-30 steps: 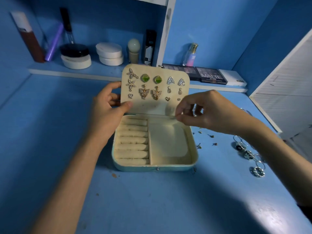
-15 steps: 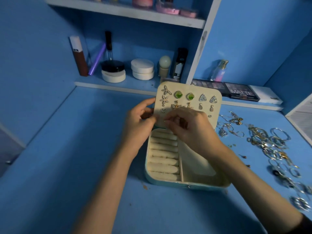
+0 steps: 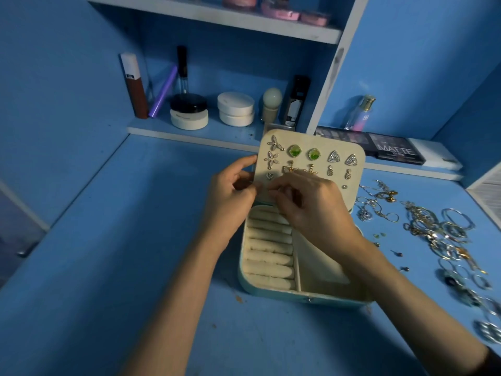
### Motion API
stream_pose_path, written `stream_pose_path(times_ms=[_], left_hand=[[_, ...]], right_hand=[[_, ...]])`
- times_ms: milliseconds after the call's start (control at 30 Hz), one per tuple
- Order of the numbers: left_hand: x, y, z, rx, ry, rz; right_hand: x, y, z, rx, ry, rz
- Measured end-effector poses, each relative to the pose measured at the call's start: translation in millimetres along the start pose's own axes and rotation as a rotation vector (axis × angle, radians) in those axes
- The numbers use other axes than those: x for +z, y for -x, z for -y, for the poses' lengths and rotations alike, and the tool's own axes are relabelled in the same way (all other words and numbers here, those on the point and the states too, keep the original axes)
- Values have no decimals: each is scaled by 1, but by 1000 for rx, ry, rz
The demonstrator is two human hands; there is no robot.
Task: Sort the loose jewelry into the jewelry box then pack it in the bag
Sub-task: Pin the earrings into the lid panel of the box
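The pale blue jewelry box (image 3: pixel 311 296) lies open on the blue table, its cream lid (image 3: pixel 340 146) standing upright. Rows of stud earrings are pinned to the lid, among them two green ones (image 3: pixel 295 151). My left hand (image 3: pixel 230 198) grips the lid's left edge, thumb in front. My right hand (image 3: pixel 311 210) pinches a small earring against the lid's lower left, next to my left thumb; the earring itself is mostly hidden by my fingertips. Below are the ring rolls (image 3: pixel 271 249) and a bare compartment (image 3: pixel 321 270). A pile of loose jewelry (image 3: pixel 428 225) lies to the right.
Small studs (image 3: pixel 396 252) lie between the box and the pile. On the back shelf stand cosmetic jars (image 3: pixel 235 108), tubes, a perfume bottle (image 3: pixel 359 114) and a dark palette (image 3: pixel 395 150). A white louvered panel (image 3: pixel 488 185) borders the table's right edge.
My right hand has moved from the lid's lower right across to its lower left. My left hand has stayed on the lid's edge. The view has shifted, bringing the jewelry pile into sight.
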State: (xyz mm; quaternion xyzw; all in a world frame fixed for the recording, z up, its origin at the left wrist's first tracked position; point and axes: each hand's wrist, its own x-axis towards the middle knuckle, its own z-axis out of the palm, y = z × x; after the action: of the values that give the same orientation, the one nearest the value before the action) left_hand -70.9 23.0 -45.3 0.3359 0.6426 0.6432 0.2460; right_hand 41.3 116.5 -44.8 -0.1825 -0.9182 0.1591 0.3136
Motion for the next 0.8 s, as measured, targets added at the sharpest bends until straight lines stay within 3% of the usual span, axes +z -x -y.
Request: stream_pose_path(times_ms=[400,700,800], left_hand=[[0,-1,1,-10,-6,-8],[-3,-3,2,-27,40,69],[-3,-3,3,-10,14,65]], right_hand=[[3,-3,2,30,57,-19],[-28,9,-6,82,-46,-62],[-47,15,-13,188,-177,-45]])
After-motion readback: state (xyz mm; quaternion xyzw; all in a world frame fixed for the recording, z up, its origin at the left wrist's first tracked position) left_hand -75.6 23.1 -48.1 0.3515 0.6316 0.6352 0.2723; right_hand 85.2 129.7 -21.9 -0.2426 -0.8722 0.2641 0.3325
